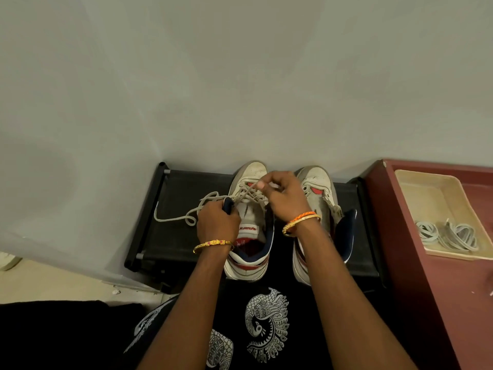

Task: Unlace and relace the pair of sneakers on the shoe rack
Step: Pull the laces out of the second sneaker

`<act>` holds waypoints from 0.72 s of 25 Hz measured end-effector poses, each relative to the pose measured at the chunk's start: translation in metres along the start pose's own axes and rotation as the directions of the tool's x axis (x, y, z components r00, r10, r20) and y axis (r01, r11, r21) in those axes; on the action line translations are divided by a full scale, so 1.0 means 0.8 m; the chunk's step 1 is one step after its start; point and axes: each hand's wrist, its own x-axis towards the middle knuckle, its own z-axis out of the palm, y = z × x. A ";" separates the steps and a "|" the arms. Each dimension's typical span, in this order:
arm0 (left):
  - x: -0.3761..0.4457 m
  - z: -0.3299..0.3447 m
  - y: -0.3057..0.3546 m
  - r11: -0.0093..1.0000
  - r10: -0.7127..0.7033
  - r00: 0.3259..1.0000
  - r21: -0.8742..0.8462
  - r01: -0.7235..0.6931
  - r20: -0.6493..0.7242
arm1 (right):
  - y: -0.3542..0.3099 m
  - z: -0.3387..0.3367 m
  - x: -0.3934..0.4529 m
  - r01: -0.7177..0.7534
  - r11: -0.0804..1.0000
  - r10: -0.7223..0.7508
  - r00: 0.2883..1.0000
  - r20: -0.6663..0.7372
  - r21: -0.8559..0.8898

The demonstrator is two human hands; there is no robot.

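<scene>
Now right fingers (pixel 262 184) pinched on lace (pixel 246 194); left fingers (pixel 226 206) clasping sneaker collar (pixel 228 203).

A plain wall (pixel 186 76) in pale grey-green fills the upper part of the view, lit softly and evenly, with faint darker patches on it. At the lower left a strip of light beige floor (pixel 53 284) shows, and a small bit of debris lies on it near the wall. On the right stands a piece of dark red furniture (pixel 426 289) with a flat top, close to the wall. A shallow cream tray (pixel 426 193) rests on this top, and its inside surface looks a little dirty. The light is dim and has a warm tone.
</scene>
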 end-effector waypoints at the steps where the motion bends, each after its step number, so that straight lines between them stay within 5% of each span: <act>1: 0.000 0.000 0.000 1.000 -0.011 1.000 -0.012 0.011 0.007 | -0.008 -0.014 -0.001 -0.003 0.987 0.011 0.999 -0.051 0.162; 3: 0.001 0.002 0.000 0.999 -0.024 0.999 -0.028 0.024 0.022 | -0.025 -0.039 -0.003 0.004 0.817 0.057 0.994 -0.088 0.576; 5: 0.002 0.002 0.001 0.999 -0.027 0.999 -0.032 0.028 0.038 | -0.041 -0.046 -0.008 -0.061 0.507 0.103 0.995 0.010 0.860; 6: 0.002 0.002 0.001 0.999 -0.029 0.998 -0.036 0.031 0.047 | -0.044 -0.038 -0.010 -0.097 0.451 0.136 0.990 0.039 0.887; 7: 0.002 0.003 0.001 0.998 -0.032 0.998 -0.044 0.035 0.057 | -0.048 -0.027 -0.014 -0.112 0.539 0.174 0.985 0.019 0.835; 9: 0.001 0.003 0.002 0.997 -0.038 0.997 -0.063 0.042 0.074 | -0.040 0.001 -0.016 -0.051 0.943 0.091 0.990 -0.108 0.328; 10: 0.000 0.002 0.002 0.997 -0.039 0.996 -0.066 0.044 0.077 | -0.036 0.013 -0.017 0.009 0.998 -0.015 0.996 -0.087 -0.066; 11: -0.001 0.002 0.003 0.997 -0.039 0.996 -0.067 0.044 0.076 | -0.033 0.023 -0.017 0.069 0.912 -0.080 0.997 -0.011 -0.405; 13: -0.002 0.004 0.002 0.997 -0.033 0.998 -0.061 0.037 0.062 | -0.031 0.035 -0.017 0.117 0.656 -0.040 0.992 0.120 -0.746; 15: -0.003 0.004 0.003 0.998 -0.020 0.999 -0.051 0.022 0.046 | -0.032 0.041 -0.017 0.115 0.531 0.021 0.989 0.149 -0.839; 18: -0.003 0.002 0.000 0.999 -0.014 0.999 -0.047 0.016 0.039 | -0.031 0.038 -0.021 0.142 0.539 0.035 0.981 0.190 -0.830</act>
